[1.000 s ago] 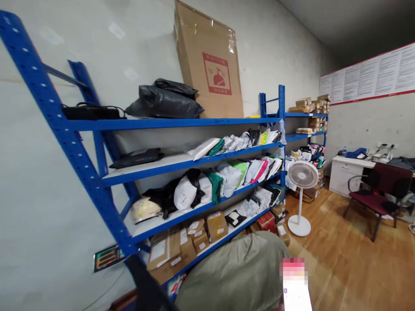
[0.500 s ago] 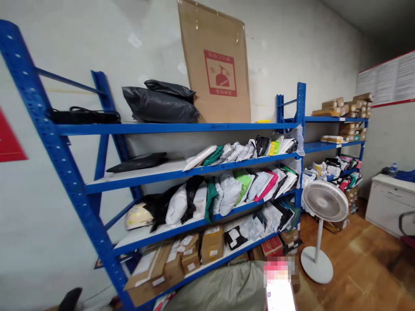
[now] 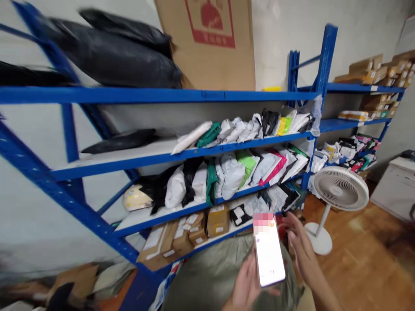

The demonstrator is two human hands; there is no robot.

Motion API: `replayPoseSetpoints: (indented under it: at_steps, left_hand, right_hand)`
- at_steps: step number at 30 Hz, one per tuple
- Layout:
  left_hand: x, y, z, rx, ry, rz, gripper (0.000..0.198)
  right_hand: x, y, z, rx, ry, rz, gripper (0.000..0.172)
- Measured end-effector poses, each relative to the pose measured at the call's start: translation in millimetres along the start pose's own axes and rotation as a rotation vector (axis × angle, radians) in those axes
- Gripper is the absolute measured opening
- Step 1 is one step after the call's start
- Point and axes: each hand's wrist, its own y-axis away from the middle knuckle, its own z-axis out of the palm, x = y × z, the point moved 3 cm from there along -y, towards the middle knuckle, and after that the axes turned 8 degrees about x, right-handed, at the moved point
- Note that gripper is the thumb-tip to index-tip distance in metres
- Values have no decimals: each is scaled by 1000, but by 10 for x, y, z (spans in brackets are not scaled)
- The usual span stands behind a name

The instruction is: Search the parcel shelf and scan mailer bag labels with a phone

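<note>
A smartphone [image 3: 269, 257] with a bright, mostly white screen rests in my left hand [image 3: 245, 276], whose fingers wrap round it from below. Part of the screen's top is blurred out. My right hand [image 3: 300, 242] is just right of the phone, fingers stretched out and apart, touching nothing that I can see. Under both hands lies a big grey-green sack [image 3: 207, 276], in front of the shelving.
A blue shelf rack [image 3: 181, 160] holds bagged parcels [image 3: 230, 175] and cardboard boxes [image 3: 218, 221]. On its top lie black bags [image 3: 123, 60] beside a large cardboard sheet [image 3: 214, 56]. A white standing fan [image 3: 340, 190] is at the right, near a white cabinet [image 3: 395, 190].
The phone has risen further into view, and both my hands now show. My view has tilted down and moved closer to the shelves.
</note>
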Motion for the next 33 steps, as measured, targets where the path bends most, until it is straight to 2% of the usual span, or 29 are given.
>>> replayPoseSetpoints:
  at_steps: [1,3,7,12,16,20,23,25,28,33]
  left_hand:
    - [92,-53,83,-55,12,8,100]
    - [216,-163,180,-67,8,-34,112]
    - [311,-325,185,-14,-18,-78,118]
    - [377,-387,145,-12,-58,-58,114]
    - [472,-394,149,38,-89,-59,120]
    - [504,-414,117,60,-97,-97,117]
    - [483,-443,79,0,-83,-76,103]
    - [457,-458,66,-45,-64,-72,94]
    - [428,-464,75,-51,-51,-97,83]
    - [443,-443,144,-65,-73,-79,107]
  right_hand:
    - [73,-130,101,-41,-42,68,76]
    - [176,-303,266,-101,-143,179,81]
    - [235,-437,403,-35,-128,285,77]
    - [298,-512,453,-11,-87,333,79]
    - [354,-542,431,-99,-140,396,82]
    - [365,-553,387,-166,-142,390,76]
    - [386,-572,385,-105,-137,415,66]
    - [392,-588,400,-50,-142,437,71]
    - [363,-604,424,14,-139,418,83]
    - [320,-592,445,54,-68,362,89]
